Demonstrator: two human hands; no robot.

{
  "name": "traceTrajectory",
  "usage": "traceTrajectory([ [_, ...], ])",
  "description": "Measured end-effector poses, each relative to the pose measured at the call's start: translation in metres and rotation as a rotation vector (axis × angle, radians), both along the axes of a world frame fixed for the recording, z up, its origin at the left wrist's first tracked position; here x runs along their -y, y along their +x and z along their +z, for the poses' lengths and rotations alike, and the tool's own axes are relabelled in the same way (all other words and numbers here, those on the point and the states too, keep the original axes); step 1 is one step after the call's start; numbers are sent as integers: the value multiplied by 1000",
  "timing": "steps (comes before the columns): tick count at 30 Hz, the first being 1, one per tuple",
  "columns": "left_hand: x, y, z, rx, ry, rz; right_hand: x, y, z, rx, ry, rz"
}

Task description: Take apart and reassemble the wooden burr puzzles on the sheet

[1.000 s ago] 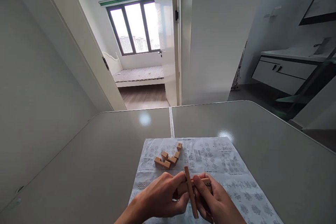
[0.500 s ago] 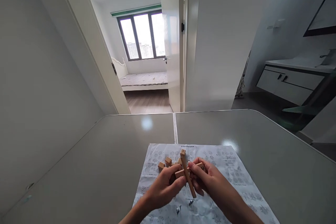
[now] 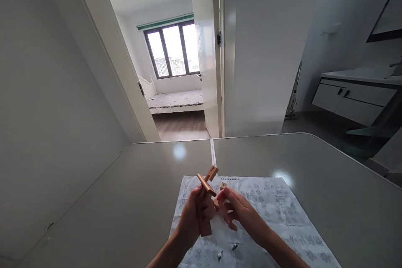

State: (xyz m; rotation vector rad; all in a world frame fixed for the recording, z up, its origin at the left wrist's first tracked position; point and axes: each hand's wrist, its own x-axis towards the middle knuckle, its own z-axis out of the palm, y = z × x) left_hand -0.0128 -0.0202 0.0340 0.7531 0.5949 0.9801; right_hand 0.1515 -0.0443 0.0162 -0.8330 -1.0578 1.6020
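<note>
My left hand (image 3: 194,213) is closed around several wooden puzzle pieces (image 3: 211,173), short square-edged sticks. One of them has a notch and a dark printed mark and points up and away. Another stick (image 3: 206,185) crosses it at a slant, and a longer end hangs below my fist. Close by on the right, my right hand (image 3: 237,211) has its fingers apart and bent, over more pieces on the sheet. One small wooden block (image 3: 223,185) shows just beyond its fingertips. The other loose pieces are mostly hidden by both hands.
A creased paper sheet (image 3: 282,217) printed with rows of small diagrams lies on the grey table (image 3: 119,205). Two dark, shiny scraps (image 3: 220,255) rest on its near part. Past the table are an open door (image 3: 207,50), a bed (image 3: 177,99) and a washbasin cabinet (image 3: 351,96).
The crossed pieces, earlier between both hands, have turned upward and moved left in my left hand. My right hand has let go and its fingers have come down by the loose pieces.
</note>
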Motion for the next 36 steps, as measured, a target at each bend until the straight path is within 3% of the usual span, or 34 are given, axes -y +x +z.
traceTrajectory([
  [6, -1, 4, 11, 108, -12, 93, 3, -11, -20, 174, 154, 74],
  [15, 9, 10, 0, -52, 62, 150, 10, -14, -10, 89, 32, 354],
  [27, 10, 6, 6, -295, 222, 263, 11, -4, 0, 20, 40, 282],
  [36, -3, -1, 8, -104, 245, 277, -3, 15, -16, -83, 50, 199],
])
